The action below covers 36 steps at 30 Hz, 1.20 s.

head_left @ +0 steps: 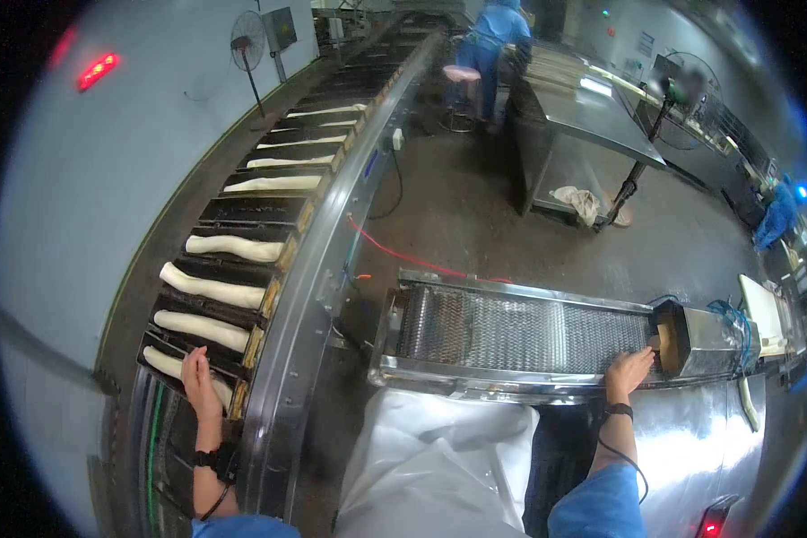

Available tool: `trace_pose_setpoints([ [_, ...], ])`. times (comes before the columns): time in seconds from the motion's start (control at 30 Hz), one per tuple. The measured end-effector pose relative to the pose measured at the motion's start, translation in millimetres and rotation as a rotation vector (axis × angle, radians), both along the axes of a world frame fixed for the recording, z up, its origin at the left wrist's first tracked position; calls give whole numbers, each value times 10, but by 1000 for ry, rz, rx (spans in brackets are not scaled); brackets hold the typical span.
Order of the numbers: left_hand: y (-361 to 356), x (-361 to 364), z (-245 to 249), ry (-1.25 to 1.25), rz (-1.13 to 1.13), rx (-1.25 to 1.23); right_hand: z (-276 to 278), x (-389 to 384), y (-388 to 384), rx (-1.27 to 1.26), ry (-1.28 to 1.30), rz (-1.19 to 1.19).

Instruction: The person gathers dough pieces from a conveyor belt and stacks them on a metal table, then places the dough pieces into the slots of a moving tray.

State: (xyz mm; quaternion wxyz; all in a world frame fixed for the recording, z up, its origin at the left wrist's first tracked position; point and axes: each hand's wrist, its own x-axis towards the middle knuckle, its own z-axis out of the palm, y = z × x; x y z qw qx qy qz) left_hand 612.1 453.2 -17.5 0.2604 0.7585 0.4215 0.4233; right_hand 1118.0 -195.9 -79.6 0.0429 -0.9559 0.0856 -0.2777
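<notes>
My left hand [202,384] is over the nearest dark tray of the long conveyor [282,359], its fingers stretched out and held close together. Beneath and beside it lies a long pale dough strip [161,360], partly hidden by the hand. Similar strips, such as one dough strip [202,330], lie in the trays beyond. At the right end of the short mesh conveyor [511,327], my right hand [632,372] has its fingers extended toward the opening of a metal housing [713,341]. Nothing is visible in either hand.
A steel table [592,117] stands ahead, with cloths [578,204] on its lower shelf. A co-worker in blue [498,40] is near a pink stool [462,73]. A red hose [412,255] crosses the floor. Another pale strip [749,403] hangs at the right.
</notes>
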Motion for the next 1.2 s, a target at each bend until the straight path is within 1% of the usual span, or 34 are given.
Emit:
trace_pose_setpoints([
  [0.07, -39, -89, 33, -1, -8, 5, 42, 159, -83, 15, 26, -30],
  [0.17, -61, -210, 51, 16, 9, 15, 311, 198, -75, 45, 60, 32],
  [0.23, -69, -215, 129, -17, 33, -42, 320, 338, -153, 68, 67, 62],
  [0.3, -118, -195, 192, -48, 77, -105, 322, 454, -202, -71, 57, 110],
  [0.33, -91, -147, 242, -51, 79, -56, 295, 530, -215, -103, 80, 138],
  [0.37, -35, -108, 297, -51, 83, -7, 274, 635, -196, -154, 149, 117],
  [0.43, 158, 111, 234, -183, 78, -49, 184, 822, -248, -366, 226, 250],
  [0.47, 63, 352, 442, -240, 18, -92, 189, 953, -220, -420, 304, 272],
  [0.5, -60, 652, 712, -294, -44, -133, 213, 985, -225, -495, 257, 363],
  [0.57, -97, 1036, 902, -353, -65, -192, 360, 1059, -223, -476, 377, 425],
  [0.63, -23, 1318, 1034, -371, -72, -281, 568, 978, -227, -488, 377, 441],
  [0.67, -5, 1288, 1117, -371, -60, -267, 604, 911, -281, -479, 377, 439],
  [0.7, 89, 1310, 1117, -401, 6, -327, 599, 944, -328, -483, 375, 446],
  [0.77, 305, 1352, 1046, -467, 130, -448, 602, 1008, -426, -405, 497, 315],
  [0.83, 540, 1362, 927, -533, 257, -567, 649, 983, -444, -388, 447, 301],
  [0.87, 659, 1325, 833, -582, 304, -589, 687, 948, -411, -368, 403, 289],
  [0.9, 527, 1296, 989, -581, 327, -579, 700, 956, -419, -346, 368, 289],
  [0.97, 221, 1190, 1385, -514, 477, -692, 791, 1033, -388, -332, 340, 338],
  [1.0, 189, 1035, 1416, -328, 327, -615, 866, 1089, -339, -215, 386, 382],
  [1.03, 158, 1008, 1437, -354, 405, -592, 951, 1145, -275, -94, 438, 426],
  [1.07, 122, 993, 1467, -452, 462, -669, 1090, 1241, -226, 103, 445, 552],
  [1.1, -110, 1083, 1844, -553, 514, -740, 1364, 1244, -67, 312, 389, 666],
  [1.13, -52, 1044, 1791, -561, 510, -743, 1677, 1114, 223, 515, 310, 764],
  [1.17, -127, 975, 1887, -542, 378, -691, 2335, 957, 496, 723, 613, 720],
  [1.2, -206, 932, 1959, -519, 247, -642, 2516, 945, 566, 962, 509, 847],
])
